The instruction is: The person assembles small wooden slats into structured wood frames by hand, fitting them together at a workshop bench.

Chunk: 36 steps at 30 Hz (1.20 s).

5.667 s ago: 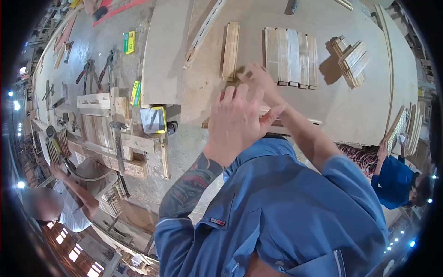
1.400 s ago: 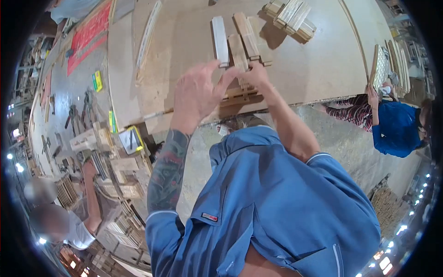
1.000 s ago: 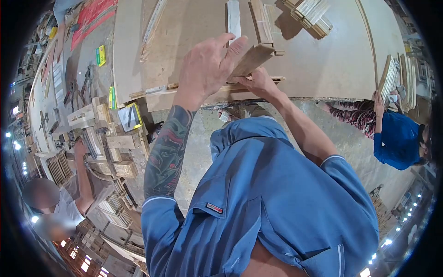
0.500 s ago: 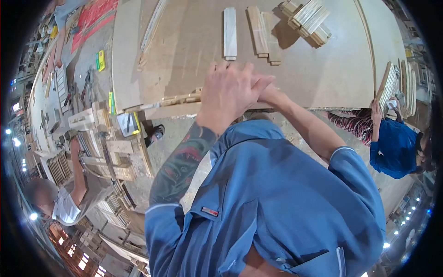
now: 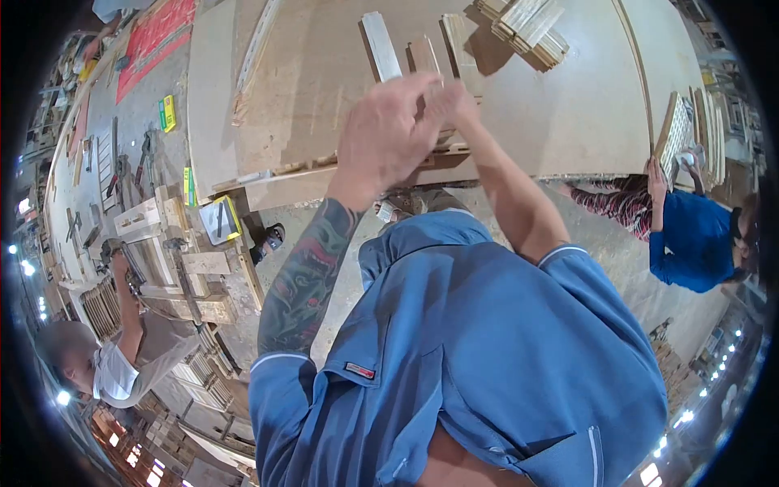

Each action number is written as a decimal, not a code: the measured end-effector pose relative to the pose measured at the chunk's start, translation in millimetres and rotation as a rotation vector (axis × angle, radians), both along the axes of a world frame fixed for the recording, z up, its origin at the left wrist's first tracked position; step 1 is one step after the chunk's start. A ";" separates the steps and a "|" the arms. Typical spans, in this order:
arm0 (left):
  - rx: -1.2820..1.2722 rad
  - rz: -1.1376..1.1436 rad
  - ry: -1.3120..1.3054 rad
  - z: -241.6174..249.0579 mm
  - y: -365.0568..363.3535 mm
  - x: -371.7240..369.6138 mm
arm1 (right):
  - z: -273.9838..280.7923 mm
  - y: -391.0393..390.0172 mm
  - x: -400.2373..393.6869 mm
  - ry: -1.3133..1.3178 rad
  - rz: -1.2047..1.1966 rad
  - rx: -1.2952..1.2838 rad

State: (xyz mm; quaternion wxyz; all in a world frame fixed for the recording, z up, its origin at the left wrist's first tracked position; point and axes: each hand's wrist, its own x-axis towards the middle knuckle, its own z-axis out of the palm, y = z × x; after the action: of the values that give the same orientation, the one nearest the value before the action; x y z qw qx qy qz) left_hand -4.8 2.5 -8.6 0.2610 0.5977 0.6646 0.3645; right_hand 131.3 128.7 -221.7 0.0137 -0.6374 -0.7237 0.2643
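My left hand [image 5: 385, 134], on the tattooed arm, is raised over the near part of the worktop, its fingers curled. My right hand [image 5: 456, 107] meets it, fingers bent inward and blurred. A short wooden strip [image 5: 423, 55] sticks out beyond the fingers and seems gripped between both hands; its near part is hidden. Left of it, a pale whitish strip [image 5: 380, 45] lies at a slant. To the right lies another light wood strip [image 5: 460, 45], its near end partly behind my right hand.
A stack of strips [image 5: 531, 28] lies farther back on the board-topped table [image 5: 568, 122]. Thin wood pieces [image 5: 300, 166] run along its near edge. A co-worker in blue [image 5: 702, 239] holds strips at right; another person [image 5: 114, 365] works among clamps and frames at left.
My hands have shifted slightly up and parted a little at the wrists. One of the paired strips now stands apart by my fingers. The whitish strip appears more tilted.
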 end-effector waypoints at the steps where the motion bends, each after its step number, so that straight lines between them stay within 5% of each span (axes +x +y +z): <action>1: 0.015 0.029 -0.001 2.6 0.8 0.2 | 4.9 1.8 12.5 0.184 0.013 -0.098; 6: 0.085 0.102 -0.029 -3.4 0.4 0.5 | 68.1 -60.9 43.6 1.116 -0.082 -0.207; 17: 0.015 0.087 0.117 -0.9 -4.6 1.9 | 83.2 -65.2 40.0 0.627 0.426 -0.188; 20: -0.077 0.071 0.081 1.3 -2.8 0.5 | 38.3 -72.5 52.6 0.458 0.592 -0.112; 21: -0.081 0.069 0.081 1.3 -2.9 1.2 | 91.0 -81.7 42.1 0.639 0.580 -0.059; 24: -0.054 0.082 0.057 1.4 1.6 1.1 | 68.4 -79.8 37.6 0.627 0.734 0.114; 29: -0.038 0.056 0.475 -5.2 3.1 22.0 | 59.6 -64.6 50.1 0.562 0.757 0.026; 31: -0.052 0.082 0.479 -3.1 2.4 22.9 | 50.8 -35.5 49.1 0.631 0.695 -0.408; 34: -0.092 0.124 0.490 -3.2 4.6 23.6 | 11.0 14.8 -11.7 0.606 0.735 -0.112; 36: -0.115 0.139 0.513 -1.6 5.7 24.5 | 3.8 33.8 -49.3 0.265 0.787 -0.137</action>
State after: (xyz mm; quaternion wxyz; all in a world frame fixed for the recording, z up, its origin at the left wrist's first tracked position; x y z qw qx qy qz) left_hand 19.7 8.1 -10.2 0.0919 0.6075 0.7682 0.1799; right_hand 82.1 162.5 -217.9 -0.0376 -0.2722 -0.8846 0.3767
